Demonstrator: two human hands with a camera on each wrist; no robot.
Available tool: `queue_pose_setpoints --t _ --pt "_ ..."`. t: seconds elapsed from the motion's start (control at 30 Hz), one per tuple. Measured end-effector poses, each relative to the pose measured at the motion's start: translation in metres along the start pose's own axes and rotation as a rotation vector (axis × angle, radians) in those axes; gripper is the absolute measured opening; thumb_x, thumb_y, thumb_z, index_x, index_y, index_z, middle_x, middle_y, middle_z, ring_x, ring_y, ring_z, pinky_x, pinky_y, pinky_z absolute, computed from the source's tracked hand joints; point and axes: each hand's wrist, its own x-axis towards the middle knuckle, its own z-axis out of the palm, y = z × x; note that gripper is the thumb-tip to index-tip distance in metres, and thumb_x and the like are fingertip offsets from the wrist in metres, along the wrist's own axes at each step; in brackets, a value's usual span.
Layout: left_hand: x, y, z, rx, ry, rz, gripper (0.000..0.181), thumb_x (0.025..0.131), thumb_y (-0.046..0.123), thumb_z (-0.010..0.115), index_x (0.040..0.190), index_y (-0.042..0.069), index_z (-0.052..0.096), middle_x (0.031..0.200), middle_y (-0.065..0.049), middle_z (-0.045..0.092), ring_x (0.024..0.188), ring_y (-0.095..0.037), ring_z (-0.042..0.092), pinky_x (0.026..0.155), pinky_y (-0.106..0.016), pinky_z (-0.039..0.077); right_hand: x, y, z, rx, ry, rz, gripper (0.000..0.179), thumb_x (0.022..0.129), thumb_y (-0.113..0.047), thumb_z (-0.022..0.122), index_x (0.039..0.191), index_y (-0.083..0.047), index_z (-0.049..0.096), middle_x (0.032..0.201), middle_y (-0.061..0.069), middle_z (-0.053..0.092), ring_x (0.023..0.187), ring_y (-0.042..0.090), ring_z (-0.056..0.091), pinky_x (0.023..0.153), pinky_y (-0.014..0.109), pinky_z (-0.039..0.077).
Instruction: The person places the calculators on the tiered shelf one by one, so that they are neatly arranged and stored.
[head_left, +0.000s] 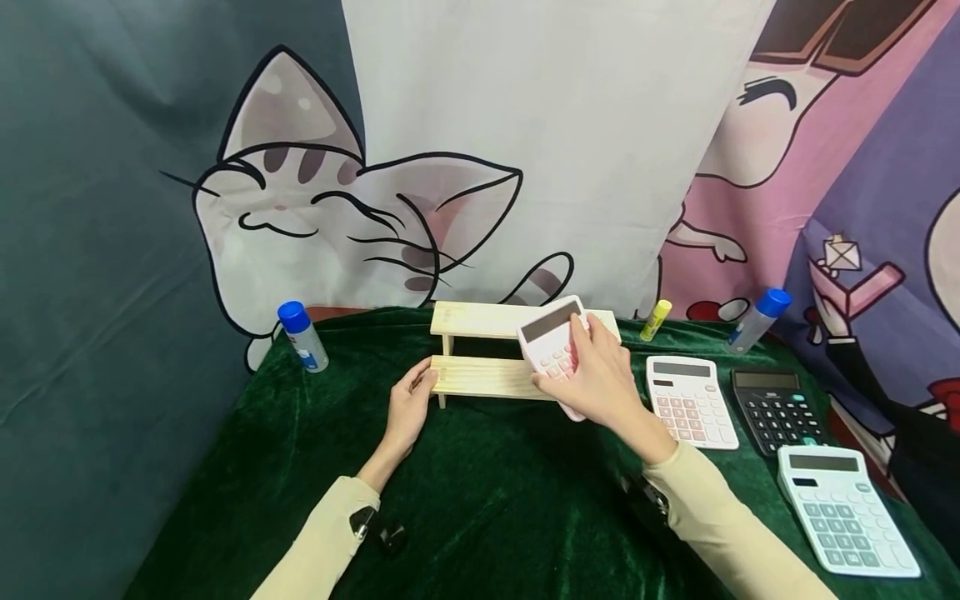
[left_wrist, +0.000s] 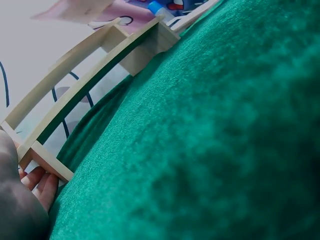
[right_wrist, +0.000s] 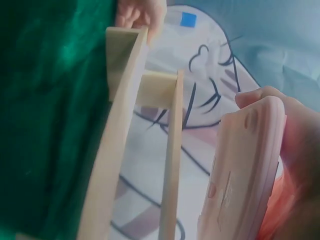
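Note:
A two-step wooden rack (head_left: pixel 480 377) stands on the green cloth. My left hand (head_left: pixel 408 408) holds the left end of its lower step; in the left wrist view, fingers (left_wrist: pixel 44 186) curl around the end piece. My right hand (head_left: pixel 603 375) grips a pink-and-white calculator (head_left: pixel 553 333) by its edges, tilted in front of the rack. The right wrist view shows the calculator's pink back (right_wrist: pixel 240 170) apart from the rack's boards (right_wrist: pixel 112 150). Part of the keypad is hidden by my right fingers.
Right of the rack lie a pink-keyed calculator (head_left: pixel 692 400), a black calculator (head_left: pixel 778 410) and a pale blue-keyed calculator (head_left: pixel 847 508). A blue-capped bottle (head_left: pixel 303 337) stands left; another bottle (head_left: pixel 759 321) and a yellow glue stick (head_left: pixel 656 320) stand at the back right, before a printed curtain (head_left: pixel 600 125).

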Motion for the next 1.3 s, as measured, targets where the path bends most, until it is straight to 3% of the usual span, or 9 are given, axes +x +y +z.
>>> queue_pose_setpoints --t 0.13,0.4,0.7,1.0,1.3 --pt "-0.007 0.015 0.001 0.025 -0.002 0.0 0.045 0.106 0.019 0.05 0.146 -0.001 0.046 0.148 -0.02 0.051 0.133 -0.03 0.051 0.112 -0.046 0.042 0.018 -0.017 0.007 0.013 0.0 -0.028 0.11 0.07 -0.062 0.076 0.155 -0.01 0.031 0.156 0.019 0.031 0.135 0.037 0.035 0.106 0.058 0.029" --pt "0.008 -0.012 -0.001 -0.006 0.011 0.019 0.045 0.104 0.028 0.054 0.145 0.009 0.051 0.147 -0.014 0.054 0.131 -0.025 0.052 0.112 -0.044 0.042 0.052 -0.043 0.028 0.033 -0.023 -0.025 0.111 0.069 -0.067 0.072 0.155 -0.009 0.031 0.157 0.02 0.028 0.139 0.037 0.032 0.105 0.054 0.03" --pt "0.008 -0.016 0.0 0.008 0.014 0.069 0.045 0.104 0.032 0.054 0.143 0.009 0.053 0.144 -0.011 0.056 0.128 -0.023 0.055 0.11 -0.045 0.044 0.08 -0.061 0.054 0.023 -0.025 0.01 0.105 0.068 -0.063 0.071 0.15 -0.008 0.037 0.151 0.022 0.033 0.135 0.041 0.033 0.101 0.054 0.031" --pt "0.006 -0.017 0.001 0.015 0.028 0.061 0.044 0.104 0.03 0.054 0.142 0.009 0.054 0.143 -0.011 0.057 0.126 -0.023 0.056 0.109 -0.044 0.044 0.092 -0.071 0.067 -0.036 -0.014 0.078 0.1 0.069 -0.063 0.072 0.145 -0.006 0.042 0.147 0.026 0.037 0.131 0.044 0.038 0.102 0.058 0.032" --pt "0.007 -0.016 0.001 0.032 0.027 0.059 0.047 0.104 0.032 0.053 0.144 0.007 0.052 0.145 -0.012 0.055 0.127 -0.024 0.055 0.109 -0.045 0.045 0.091 -0.073 0.066 -0.079 -0.056 0.083 0.105 0.075 -0.07 0.068 0.15 -0.004 0.036 0.157 0.029 0.024 0.141 0.045 0.029 0.11 0.061 0.028"
